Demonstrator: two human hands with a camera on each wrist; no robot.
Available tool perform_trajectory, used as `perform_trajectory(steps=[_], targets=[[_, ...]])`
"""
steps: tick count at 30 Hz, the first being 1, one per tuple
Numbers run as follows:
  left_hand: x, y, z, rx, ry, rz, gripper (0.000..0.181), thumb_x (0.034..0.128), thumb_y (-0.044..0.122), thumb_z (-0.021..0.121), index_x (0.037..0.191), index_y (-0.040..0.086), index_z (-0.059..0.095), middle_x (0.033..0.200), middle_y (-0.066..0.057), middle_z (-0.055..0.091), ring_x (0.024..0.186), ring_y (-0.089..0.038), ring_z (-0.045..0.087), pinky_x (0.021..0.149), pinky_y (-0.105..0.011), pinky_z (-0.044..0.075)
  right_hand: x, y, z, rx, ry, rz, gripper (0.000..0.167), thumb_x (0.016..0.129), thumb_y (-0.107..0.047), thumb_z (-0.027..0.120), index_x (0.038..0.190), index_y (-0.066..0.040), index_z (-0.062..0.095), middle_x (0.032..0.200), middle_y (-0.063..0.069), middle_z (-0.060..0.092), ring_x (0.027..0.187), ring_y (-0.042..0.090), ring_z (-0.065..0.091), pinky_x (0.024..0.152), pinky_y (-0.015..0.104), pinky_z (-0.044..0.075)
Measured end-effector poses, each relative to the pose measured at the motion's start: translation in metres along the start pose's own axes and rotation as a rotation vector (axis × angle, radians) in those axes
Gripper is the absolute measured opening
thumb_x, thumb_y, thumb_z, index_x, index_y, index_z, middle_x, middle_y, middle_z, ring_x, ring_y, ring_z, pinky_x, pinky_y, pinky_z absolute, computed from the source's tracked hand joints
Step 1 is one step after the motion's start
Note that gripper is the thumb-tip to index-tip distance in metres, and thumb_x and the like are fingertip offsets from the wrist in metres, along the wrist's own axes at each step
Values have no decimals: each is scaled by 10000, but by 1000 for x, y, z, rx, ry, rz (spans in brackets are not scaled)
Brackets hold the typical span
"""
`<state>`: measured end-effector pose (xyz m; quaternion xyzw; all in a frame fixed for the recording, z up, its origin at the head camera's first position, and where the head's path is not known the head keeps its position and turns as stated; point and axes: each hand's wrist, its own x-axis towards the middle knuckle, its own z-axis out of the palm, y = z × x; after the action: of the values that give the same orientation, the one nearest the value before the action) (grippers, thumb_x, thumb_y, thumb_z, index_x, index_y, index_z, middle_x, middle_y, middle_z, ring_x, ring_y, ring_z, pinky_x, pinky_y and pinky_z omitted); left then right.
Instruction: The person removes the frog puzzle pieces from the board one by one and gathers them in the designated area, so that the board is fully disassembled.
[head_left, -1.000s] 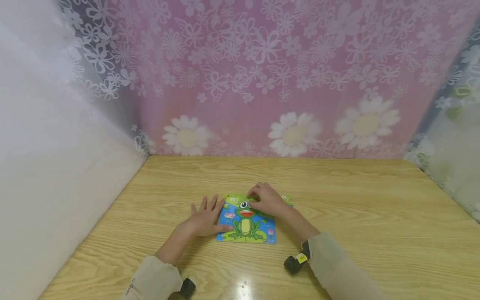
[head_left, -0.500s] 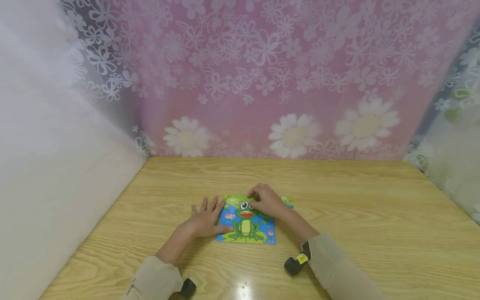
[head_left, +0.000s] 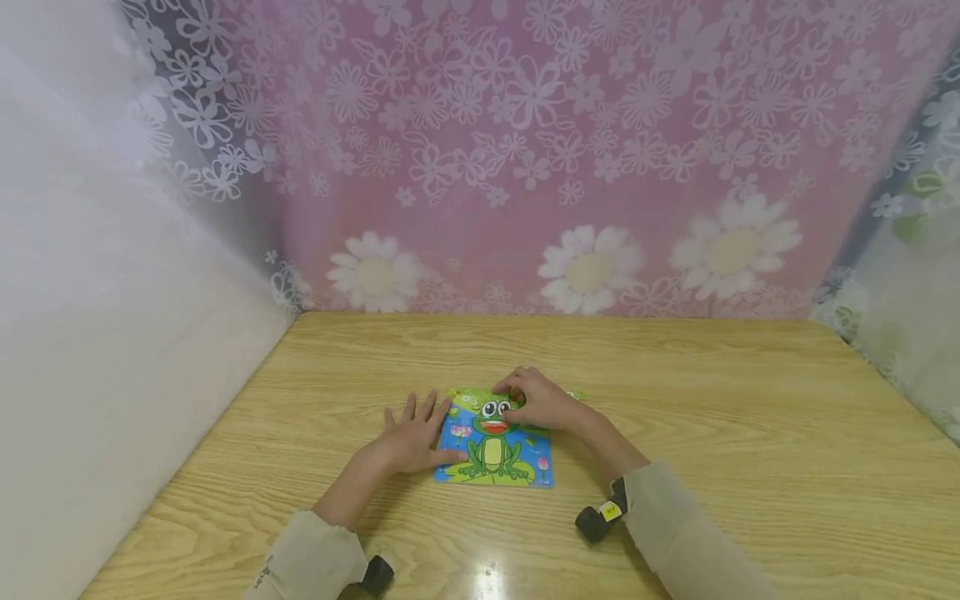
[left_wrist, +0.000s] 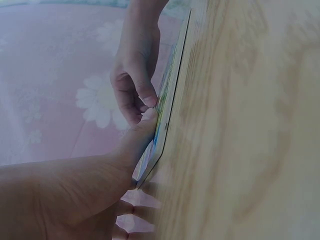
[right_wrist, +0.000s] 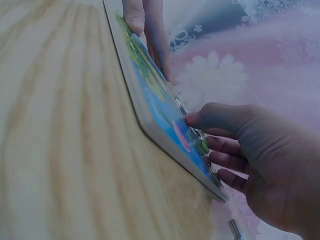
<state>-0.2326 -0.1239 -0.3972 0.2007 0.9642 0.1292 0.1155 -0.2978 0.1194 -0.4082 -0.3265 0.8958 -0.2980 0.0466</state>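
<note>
A picture board [head_left: 491, 475] with a green frog on blue lies flat on the table. Spread along its left side is my left hand [head_left: 405, 443], the thumb resting on the board's surface. My right hand [head_left: 546, 403] is over the upper right part, its thumb and bent fingers touching the picture near the frog's eyes. In the right wrist view the thumb of the right hand [right_wrist: 280, 155] touches the board [right_wrist: 160, 125], with the other fingertips at its far side; no pinched piece shows. The right hand hides the upper right corner.
A small green piece [head_left: 576, 395] lies just beyond the right hand, partly covered by it. The wooden table [head_left: 712, 417] extends around the board, with a pink flowered curtain [head_left: 480, 208] behind and a white sheet [head_left: 135, 317] at the left.
My right hand has shifted slightly right, uncovering the frog's second eye and covering more of the piece beyond. Its thumb and forefinger stand farther apart. The left hand has stayed in place.
</note>
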Motion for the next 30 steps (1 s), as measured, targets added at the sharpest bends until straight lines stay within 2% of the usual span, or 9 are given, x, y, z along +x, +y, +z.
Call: perform_trajectory(steps=[10,16,30], targets=[[0,0,-1,9,-13,-9,915,829,617,521,1483,97,147,1505,-182,62,1330,-442,-18,941,-696,14,-1,2,0,33,-7,-39,395,841,-219,685,1200,-73,607,1019,20,501,875,186,417,719,329,388],[0,0,-1,4,-11,-4,920,827,622,519,1483,94,147,1504,-185,62,1328,-447,-17,939,-697,8,-1,2,1,42,-3,-36,409,839,-208,684,1217,-78,600,1045,30,489,878,180,428,720,324,397],[0,-1,0,0,-11,-1,923,824,626,518,1484,100,146,1505,-181,62,1330,-440,-20,939,-695,-3,-2,0,1,-54,24,-43,417,814,-223,673,1203,-87,610,1049,19,503,879,154,472,719,311,432]])
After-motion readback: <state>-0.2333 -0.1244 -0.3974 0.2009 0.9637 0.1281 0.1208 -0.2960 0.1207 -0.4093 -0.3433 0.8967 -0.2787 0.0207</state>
